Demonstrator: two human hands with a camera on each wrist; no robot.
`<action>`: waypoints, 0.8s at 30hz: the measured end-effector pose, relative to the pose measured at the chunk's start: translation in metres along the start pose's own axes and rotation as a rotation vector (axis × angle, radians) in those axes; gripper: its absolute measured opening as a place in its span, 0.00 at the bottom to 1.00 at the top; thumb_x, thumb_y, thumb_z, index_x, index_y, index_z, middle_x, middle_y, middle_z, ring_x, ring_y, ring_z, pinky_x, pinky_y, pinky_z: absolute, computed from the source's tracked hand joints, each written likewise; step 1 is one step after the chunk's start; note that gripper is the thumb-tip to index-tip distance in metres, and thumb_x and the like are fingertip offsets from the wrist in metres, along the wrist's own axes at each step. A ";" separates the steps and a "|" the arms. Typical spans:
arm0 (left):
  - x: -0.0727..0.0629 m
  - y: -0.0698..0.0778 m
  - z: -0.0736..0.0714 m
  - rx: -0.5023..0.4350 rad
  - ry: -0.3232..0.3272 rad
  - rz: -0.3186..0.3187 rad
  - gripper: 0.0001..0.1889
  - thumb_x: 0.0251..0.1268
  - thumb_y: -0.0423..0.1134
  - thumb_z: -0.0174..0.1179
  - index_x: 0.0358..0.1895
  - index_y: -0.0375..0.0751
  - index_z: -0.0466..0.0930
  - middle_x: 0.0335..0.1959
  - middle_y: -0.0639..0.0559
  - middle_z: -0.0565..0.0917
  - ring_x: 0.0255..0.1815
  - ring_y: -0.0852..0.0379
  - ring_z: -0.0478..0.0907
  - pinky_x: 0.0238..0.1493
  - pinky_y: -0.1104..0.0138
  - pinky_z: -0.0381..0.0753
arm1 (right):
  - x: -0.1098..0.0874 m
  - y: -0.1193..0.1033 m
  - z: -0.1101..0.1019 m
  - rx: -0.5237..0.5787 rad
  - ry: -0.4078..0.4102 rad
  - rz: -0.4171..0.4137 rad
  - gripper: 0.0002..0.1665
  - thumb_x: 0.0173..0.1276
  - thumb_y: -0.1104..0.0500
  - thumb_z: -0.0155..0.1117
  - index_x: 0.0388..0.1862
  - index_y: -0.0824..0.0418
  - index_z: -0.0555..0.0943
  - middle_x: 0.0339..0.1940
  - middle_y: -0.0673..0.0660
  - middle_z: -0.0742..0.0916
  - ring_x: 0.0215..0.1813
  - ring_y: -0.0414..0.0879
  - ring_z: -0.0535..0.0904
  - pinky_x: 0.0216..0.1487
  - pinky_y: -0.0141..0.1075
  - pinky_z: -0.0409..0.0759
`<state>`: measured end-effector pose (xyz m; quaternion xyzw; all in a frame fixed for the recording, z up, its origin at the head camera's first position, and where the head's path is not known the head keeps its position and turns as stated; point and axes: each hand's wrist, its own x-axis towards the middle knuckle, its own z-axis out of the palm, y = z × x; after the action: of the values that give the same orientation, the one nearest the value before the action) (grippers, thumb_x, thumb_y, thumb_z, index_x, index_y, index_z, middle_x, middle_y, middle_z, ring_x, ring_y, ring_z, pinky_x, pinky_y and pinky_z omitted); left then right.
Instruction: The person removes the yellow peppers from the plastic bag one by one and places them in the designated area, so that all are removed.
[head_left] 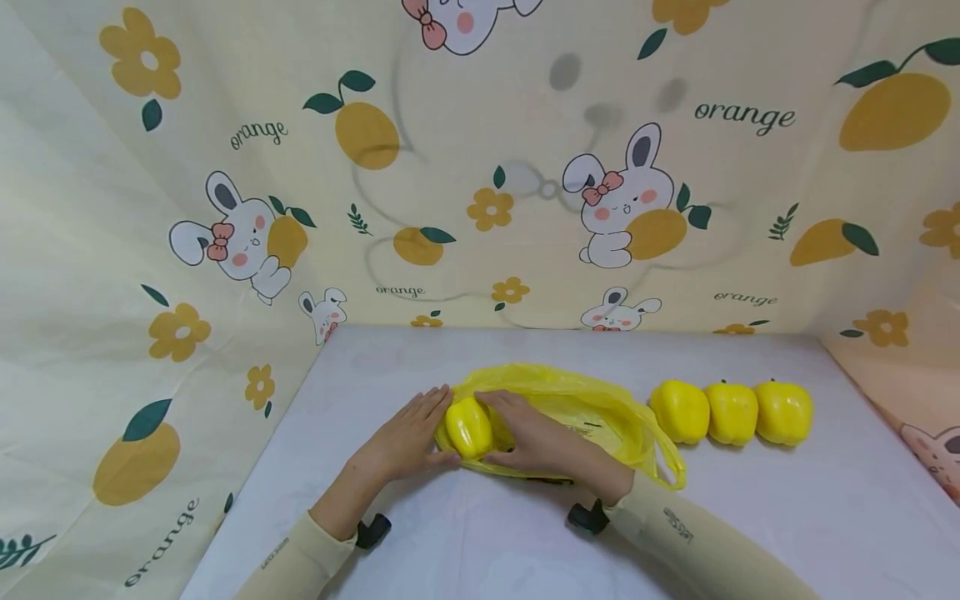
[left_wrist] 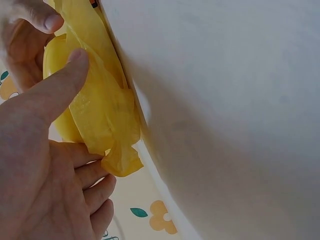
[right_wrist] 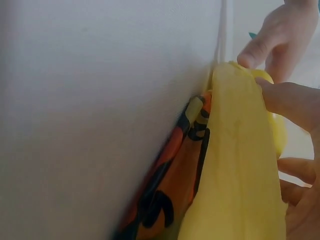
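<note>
A yellow bell pepper (head_left: 470, 427) lies in the left end of a thin yellow plastic bag (head_left: 540, 379). My left hand (head_left: 405, 437) is at the pepper's left, its thumb (left_wrist: 62, 87) over the bag's edge and its fingers around the bag's gathered end. From the right, my right hand (head_left: 536, 429) reaches over the bag and holds the pepper between thumb and fingers. In the right wrist view the bag's side hides most of the pepper. Some orange and black printed material (right_wrist: 165, 185) shows beside the bag's lower edge; its kind is unclear.
Three more yellow bell peppers (head_left: 731, 414) stand in a touching row right of the bag. A bag handle loop (head_left: 678, 467) lies toward them. The white tabletop (head_left: 480, 542) meets a patterned cloth backdrop (head_left: 495, 250) behind.
</note>
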<state>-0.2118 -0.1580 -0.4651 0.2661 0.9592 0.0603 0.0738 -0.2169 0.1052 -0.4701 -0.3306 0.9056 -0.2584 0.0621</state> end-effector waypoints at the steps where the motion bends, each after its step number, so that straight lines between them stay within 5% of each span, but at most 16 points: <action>1: 0.000 0.000 0.000 0.000 0.001 0.001 0.55 0.72 0.66 0.66 0.87 0.34 0.51 0.89 0.42 0.53 0.89 0.45 0.50 0.89 0.51 0.49 | 0.000 0.000 0.001 -0.002 -0.002 -0.001 0.55 0.71 0.43 0.78 0.87 0.53 0.60 0.84 0.53 0.70 0.81 0.49 0.69 0.80 0.50 0.73; 24: 0.002 0.000 -0.001 0.039 -0.002 0.001 0.54 0.72 0.66 0.65 0.87 0.34 0.52 0.89 0.42 0.54 0.89 0.45 0.51 0.89 0.51 0.48 | 0.001 -0.002 0.001 -0.031 0.018 -0.013 0.54 0.71 0.44 0.78 0.87 0.57 0.61 0.82 0.56 0.72 0.79 0.51 0.72 0.78 0.51 0.75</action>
<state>-0.2135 -0.1573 -0.4646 0.2678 0.9601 0.0415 0.0697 -0.2163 0.1026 -0.4701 -0.3350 0.9079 -0.2476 0.0473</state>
